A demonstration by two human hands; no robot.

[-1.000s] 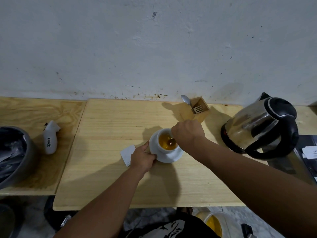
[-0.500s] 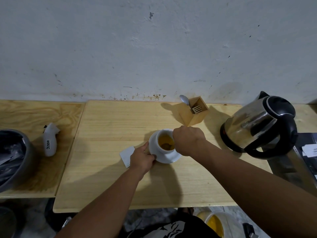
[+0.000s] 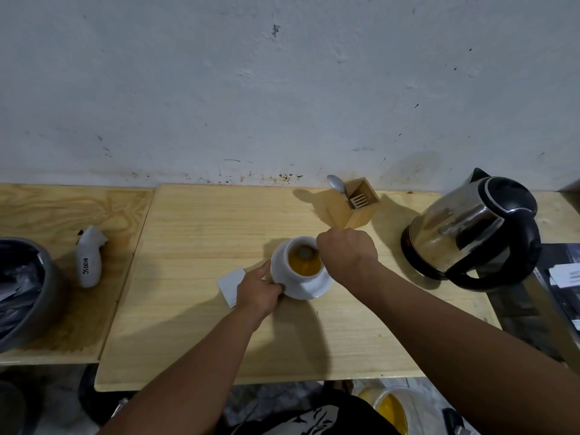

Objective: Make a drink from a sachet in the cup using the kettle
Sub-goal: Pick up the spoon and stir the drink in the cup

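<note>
A white cup [image 3: 284, 262] holding amber liquid stands on a white saucer [image 3: 317, 288] in the middle of the wooden table [image 3: 194, 246]. My right hand [image 3: 346, 251] is closed on a spoon [image 3: 303, 253] whose bowl is dipped in the drink. My left hand [image 3: 259, 291] grips the left side of the cup and saucer. A white sachet [image 3: 230, 284] lies flat just left of that hand. The steel kettle [image 3: 470, 229] with a black handle sits on its base at the right.
A wooden holder [image 3: 354, 211] with a spoon and fork stands behind the cup. A white handheld device [image 3: 89, 257] and a grey bin [image 3: 25, 293] are on the left table. A yellow-filled container [image 3: 394, 409] sits on the floor below.
My right hand has circled over the cup, moving the spoon's bowl from the right side toward the far left of the drink. My left hand and the cup have stayed put.
</note>
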